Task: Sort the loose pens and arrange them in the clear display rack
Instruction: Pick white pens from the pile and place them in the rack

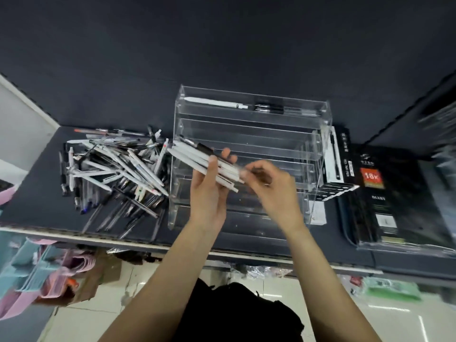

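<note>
A clear stepped display rack (249,134) stands on the dark shelf, with a white pen (214,102) and a few dark pens (271,107) lying in its top tier. My left hand (209,191) grips a bundle of white pens (192,156) in front of the rack, their tips pointing up and left. At the bundle's right end my right hand (269,183) pinches something thin and blurred; what it is I cannot tell. A loose pile of white, black and clear pens (113,169) lies to the left of the rack.
A black and white pen box (336,159) leans against the rack's right side. Black diary notebooks (385,201) lie further right. The shelf's front edge (123,240) runs below the pile. Pink and blue goods (32,267) hang beneath it on the left.
</note>
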